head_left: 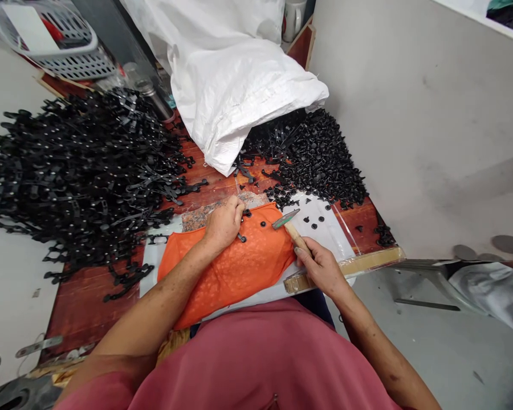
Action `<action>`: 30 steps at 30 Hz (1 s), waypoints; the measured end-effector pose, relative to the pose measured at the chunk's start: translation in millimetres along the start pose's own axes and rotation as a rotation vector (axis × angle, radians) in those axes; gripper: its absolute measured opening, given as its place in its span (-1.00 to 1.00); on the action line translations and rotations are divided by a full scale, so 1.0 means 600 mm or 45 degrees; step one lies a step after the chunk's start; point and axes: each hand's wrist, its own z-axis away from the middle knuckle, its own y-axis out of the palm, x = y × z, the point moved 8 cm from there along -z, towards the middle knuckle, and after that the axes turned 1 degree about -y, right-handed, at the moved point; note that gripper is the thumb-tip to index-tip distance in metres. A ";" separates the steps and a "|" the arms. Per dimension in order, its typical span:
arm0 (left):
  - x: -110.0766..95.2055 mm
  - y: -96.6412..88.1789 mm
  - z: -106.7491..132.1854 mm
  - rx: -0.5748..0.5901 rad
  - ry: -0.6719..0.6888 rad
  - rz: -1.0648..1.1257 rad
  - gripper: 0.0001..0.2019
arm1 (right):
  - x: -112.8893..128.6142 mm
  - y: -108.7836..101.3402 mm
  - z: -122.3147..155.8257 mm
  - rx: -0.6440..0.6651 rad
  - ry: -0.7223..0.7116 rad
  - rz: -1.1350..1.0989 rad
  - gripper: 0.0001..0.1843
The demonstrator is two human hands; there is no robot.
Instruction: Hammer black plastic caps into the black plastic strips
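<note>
My right hand (322, 266) is wrapped round the wooden handle of a small hammer (291, 225), whose metal head is above the right part of an orange cloth (226, 273). On the cloth's far edge my left hand (224, 222) is closed, its fingers on a small black plastic part (242, 238) that shows partly beside them. What exactly the fingertips pinch is mostly hidden. A loose black round-headed piece (263, 224) lies on the cloth between the hands. Behind the left hand shows a speckled stone slab (192, 216), partly under the cloth.
A large heap of black linked parts (81, 176) covers the table's left side. At the back right is a pile of black rivet-like pieces (320, 154), beside a white sack (239, 85). A taped strip (367, 263) borders the right front edge. A grey basket (68, 57) stands back left.
</note>
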 end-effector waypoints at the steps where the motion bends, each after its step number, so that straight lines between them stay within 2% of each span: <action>1: 0.001 -0.001 -0.001 -0.021 0.014 0.035 -0.73 | 0.000 0.000 0.000 0.000 0.003 -0.002 -0.75; 4: 0.003 -0.002 -0.002 -0.060 0.046 0.092 -0.74 | 0.003 0.001 0.001 0.000 0.009 -0.013 -0.75; 15: -0.004 -0.001 -0.002 -0.003 -0.005 0.003 -0.75 | 0.008 0.000 0.002 -0.002 0.040 -0.020 -0.74; 24: 0.004 -0.009 -0.004 -0.069 0.010 0.153 -0.76 | 0.010 -0.001 0.002 -0.006 0.038 -0.017 -0.75; 30: -0.002 -0.001 -0.003 -0.030 0.023 0.052 -0.76 | 0.007 -0.002 0.002 -0.006 0.047 0.009 -0.74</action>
